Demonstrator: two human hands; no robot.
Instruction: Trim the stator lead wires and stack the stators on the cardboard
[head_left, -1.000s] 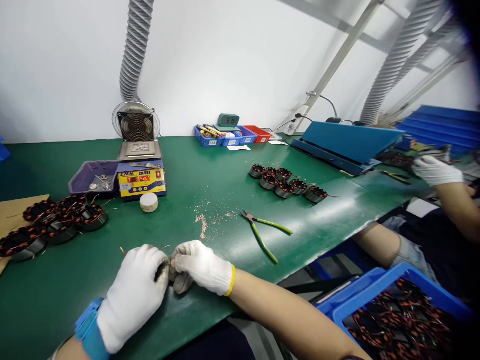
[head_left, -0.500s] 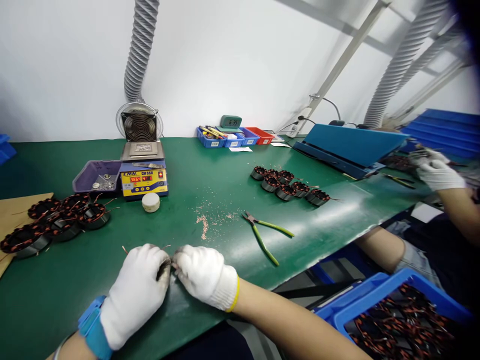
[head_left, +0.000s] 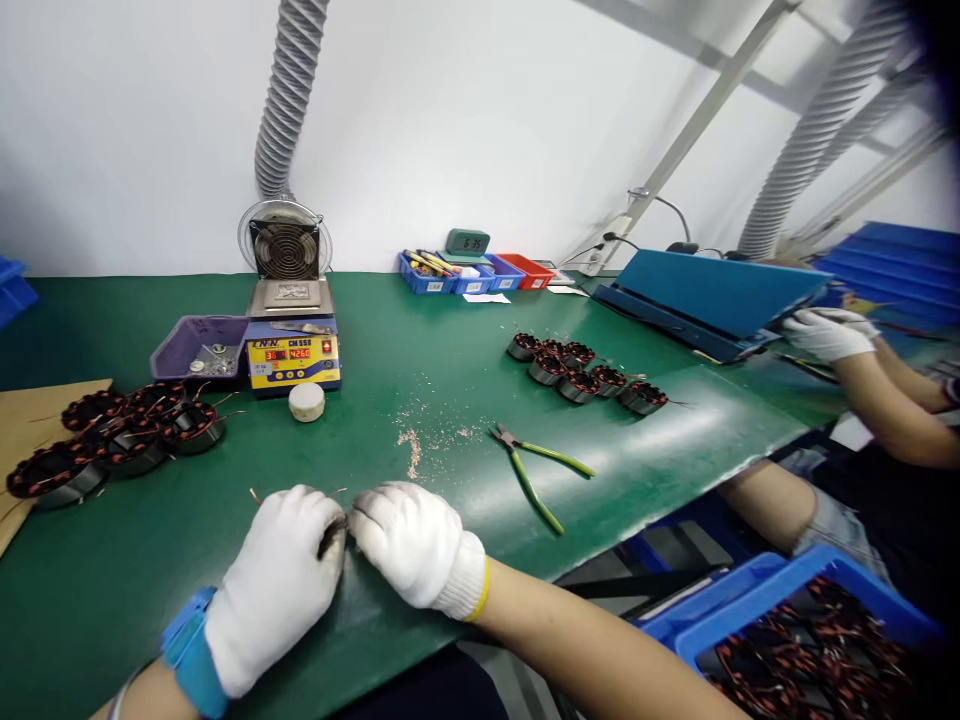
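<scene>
My left hand [head_left: 289, 575], in a white glove with a darkened fingertip area, curls closed around a mostly hidden piece. Thin copper wire ends [head_left: 256, 496] stick out past its knuckles, like those on the copper-wound stators [head_left: 187, 428] at the left. My right hand [head_left: 411, 545], also gloved, is closed, its fingertips pinched together against the left hand's fingertips. What they pinch is hidden. Beyond it lie green-handled cutting pliers [head_left: 536, 470], jaws apart, with copper clippings [head_left: 412, 452] scattered to their left.
A yellow-fronted solder pot [head_left: 294, 362] stands behind a round white tin [head_left: 306, 402], beside a purple tray [head_left: 169, 350]. More stators [head_left: 577, 386] sit at the right. A blue crate [head_left: 690, 640] of stators is below the table edge. A co-worker's gloved hand [head_left: 829, 335] reaches near a blue panel [head_left: 720, 290].
My right fingers have shifted slightly and curled further over the pinch point; my left hand keeps its hold. The co-worker's hands have moved left toward the blue panel. The view has shifted slightly.
</scene>
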